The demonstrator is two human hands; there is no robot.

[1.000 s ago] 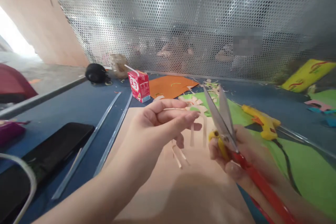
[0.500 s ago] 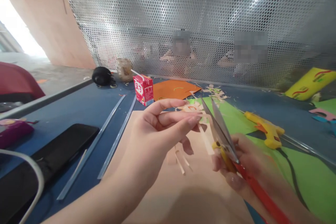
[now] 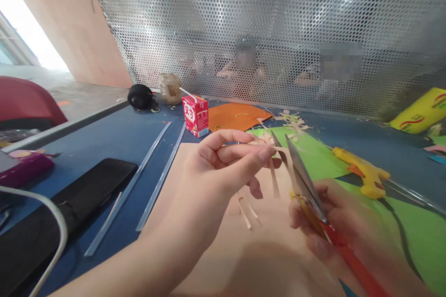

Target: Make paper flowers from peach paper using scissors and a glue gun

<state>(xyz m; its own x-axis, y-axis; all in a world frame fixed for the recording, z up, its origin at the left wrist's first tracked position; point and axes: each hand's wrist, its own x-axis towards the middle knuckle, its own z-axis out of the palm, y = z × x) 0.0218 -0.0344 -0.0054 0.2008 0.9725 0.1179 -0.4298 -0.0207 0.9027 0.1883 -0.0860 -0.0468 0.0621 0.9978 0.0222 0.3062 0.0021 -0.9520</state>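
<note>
Thumb and fingers of my left hand [image 3: 223,171] pinch a thin pale paper strip [image 3: 274,178], whose loose end hangs down. My right hand [image 3: 343,225] grips a pair of scissors [image 3: 304,183] with red and yellow on the handles. The blades are parted and point up and away, their tips beside the left fingertips and the pale paper. Below both hands lies a peach paper sheet [image 3: 212,260], with a few narrow cut strips [image 3: 246,213] on it. Part of the pinched paper is hidden behind my left fingers.
A red drink carton [image 3: 195,118] with a straw stands behind my left hand. Orange paper [image 3: 237,116], green paper [image 3: 414,236] and a yellow glue gun [image 3: 365,171] lie around. Clear glue sticks [image 3: 132,190] and a black phone [image 3: 66,218] are left. A perforated metal panel [image 3: 209,9] closes the back.
The view has shifted slightly, so most things sit further right. The scissors have drawn a little away from the hanging strip; both hands keep their holds.
</note>
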